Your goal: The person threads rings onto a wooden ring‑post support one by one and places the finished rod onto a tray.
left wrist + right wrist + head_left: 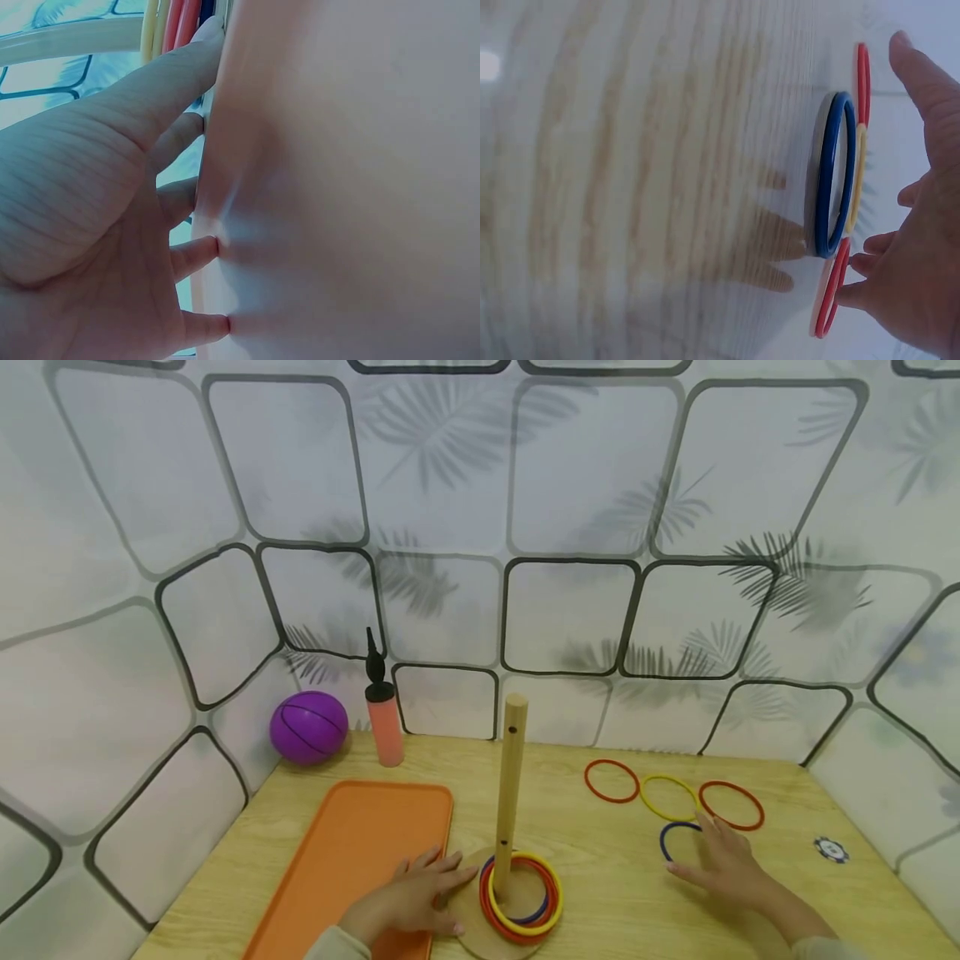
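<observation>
Clock reference: We read directions in the head view, with 12 o'clock pointing away from the person.
Blue ring: We locate it flat on the surface [600,877], partly hidden by the right hand [723,864] in the head view.
Right hand state: We find it released, fingers spread above the blue ring [826,180] and closed on nothing.
Governing relation: We judge that the coming move turns on the blue ring's bearing, about 10 o'clock from the right palm. The ring is round, so we assign no long axis.
Nearer hand: The right; the left hand [408,897] is well apart, toward 9 o'clock.
Left hand state: We find it released, fingers fanned across the tray [367,835] edge and the base [468,922]. We cannot tell how firmly it presses.
Post: The post [511,777] rises from the base, toward 9 o'clock of the right hand; looped rings [553,910] encircle its foot.
Neighbouring rings: From the right hand, the right-hand red ring [762,814] lies at 12 o'clock, the yellow ring [666,777] near 11, the left-hand red ring [609,762] near 10.
</observation>
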The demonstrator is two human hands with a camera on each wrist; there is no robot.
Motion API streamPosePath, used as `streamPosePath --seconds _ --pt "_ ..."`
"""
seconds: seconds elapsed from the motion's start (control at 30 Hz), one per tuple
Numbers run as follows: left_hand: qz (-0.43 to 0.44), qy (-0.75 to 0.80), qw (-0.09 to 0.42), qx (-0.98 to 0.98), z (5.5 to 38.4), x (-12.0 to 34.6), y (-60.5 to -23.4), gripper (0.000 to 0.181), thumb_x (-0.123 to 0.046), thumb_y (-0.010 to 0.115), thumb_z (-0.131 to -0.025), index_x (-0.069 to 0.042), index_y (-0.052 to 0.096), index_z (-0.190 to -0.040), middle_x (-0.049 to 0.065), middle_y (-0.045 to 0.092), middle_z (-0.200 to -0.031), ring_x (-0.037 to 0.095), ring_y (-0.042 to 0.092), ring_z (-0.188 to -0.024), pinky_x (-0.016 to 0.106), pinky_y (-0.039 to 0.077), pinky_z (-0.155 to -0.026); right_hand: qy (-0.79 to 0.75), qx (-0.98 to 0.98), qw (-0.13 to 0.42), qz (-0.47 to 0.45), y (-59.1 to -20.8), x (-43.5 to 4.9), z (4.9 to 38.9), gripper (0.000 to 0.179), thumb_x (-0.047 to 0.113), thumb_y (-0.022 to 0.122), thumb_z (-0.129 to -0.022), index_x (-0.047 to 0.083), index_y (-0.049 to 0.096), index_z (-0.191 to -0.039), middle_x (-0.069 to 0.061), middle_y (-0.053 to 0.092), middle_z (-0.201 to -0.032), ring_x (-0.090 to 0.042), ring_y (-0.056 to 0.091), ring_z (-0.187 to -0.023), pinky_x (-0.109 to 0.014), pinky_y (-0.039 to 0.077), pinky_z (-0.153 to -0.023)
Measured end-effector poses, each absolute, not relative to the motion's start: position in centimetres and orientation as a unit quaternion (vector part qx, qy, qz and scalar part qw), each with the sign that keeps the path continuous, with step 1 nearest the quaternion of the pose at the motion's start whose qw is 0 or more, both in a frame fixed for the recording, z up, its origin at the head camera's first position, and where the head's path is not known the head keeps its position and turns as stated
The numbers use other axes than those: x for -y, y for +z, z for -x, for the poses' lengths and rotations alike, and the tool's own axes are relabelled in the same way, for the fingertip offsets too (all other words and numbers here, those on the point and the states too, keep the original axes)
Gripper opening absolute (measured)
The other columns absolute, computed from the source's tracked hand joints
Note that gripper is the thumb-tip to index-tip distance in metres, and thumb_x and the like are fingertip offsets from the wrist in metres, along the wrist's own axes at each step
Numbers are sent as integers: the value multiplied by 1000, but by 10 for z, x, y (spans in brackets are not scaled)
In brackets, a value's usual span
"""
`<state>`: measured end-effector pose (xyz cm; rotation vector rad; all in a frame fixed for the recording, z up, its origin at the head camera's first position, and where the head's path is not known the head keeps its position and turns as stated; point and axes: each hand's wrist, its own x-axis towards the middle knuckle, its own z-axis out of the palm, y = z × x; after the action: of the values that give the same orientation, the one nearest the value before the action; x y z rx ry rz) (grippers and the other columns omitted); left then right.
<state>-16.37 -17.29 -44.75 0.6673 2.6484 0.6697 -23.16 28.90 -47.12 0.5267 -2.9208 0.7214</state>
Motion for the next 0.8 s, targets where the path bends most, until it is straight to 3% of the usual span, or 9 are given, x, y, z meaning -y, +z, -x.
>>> streamPosePath --seconds 0.3,0.8 --pt "-233 239 163 -928 163 174 -449 70 -44 72 -79 -28 46 -142 14 35 -149 46 19 -137 70 12 -101 244 956 -13 -159 -470 -296 233 95 37 72 -80 -20 20 -136 -48 25 -132 -63 23 -119 -69 17 -93" --pt "-233 235 165 -929 164 173 -450 70 -44 72 -80 -29 44 -143 13 34 -150 46 18 -137 71 13 -100 194 965 44 -172 -479 -299 234 94 38 77 -75 -24 31 -128 -47 41 -123 -58 38 -114 -61 25 -91"
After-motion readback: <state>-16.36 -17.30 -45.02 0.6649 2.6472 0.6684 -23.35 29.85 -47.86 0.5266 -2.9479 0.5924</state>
